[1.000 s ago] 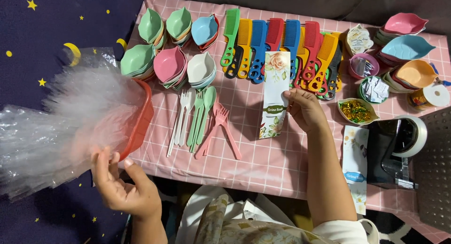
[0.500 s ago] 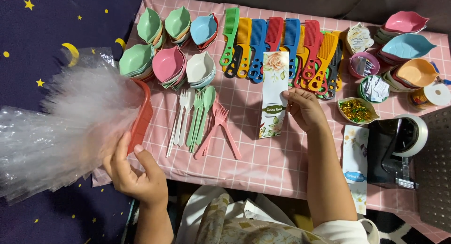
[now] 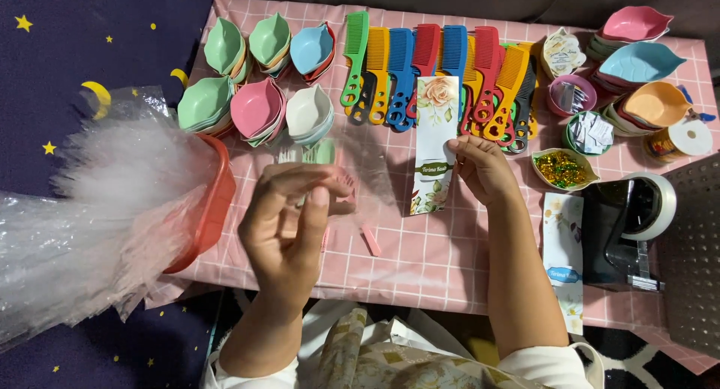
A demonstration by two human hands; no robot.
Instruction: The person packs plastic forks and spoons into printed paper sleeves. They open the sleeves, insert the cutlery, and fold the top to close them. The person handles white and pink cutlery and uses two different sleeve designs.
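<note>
My left hand [image 3: 289,224] is raised over the pink checked table [image 3: 427,261], fingers pinched on a clear plastic bag [image 3: 367,164]. The bag hangs in front of the pastel plastic forks and spoons [image 3: 311,153], which my hand partly hides; one pink handle [image 3: 370,240] sticks out below. My right hand [image 3: 484,168] holds the edge of a tall narrow floral card [image 3: 435,145], which stands just below the row of combs.
Coloured combs [image 3: 442,67] line the table's back. Stacks of leaf-shaped bowls [image 3: 255,108] sit back left, with more bowls [image 3: 637,63] at the right. A red basket [image 3: 214,209] stuffed with clear bags [image 3: 97,216] hangs off the left edge. A black tape dispenser [image 3: 626,231] stands at the right.
My left hand has left the pile of clear bags at the left and moved right and up over the cutlery, now with one clear bag in its fingers. The right hand and card stayed put.
</note>
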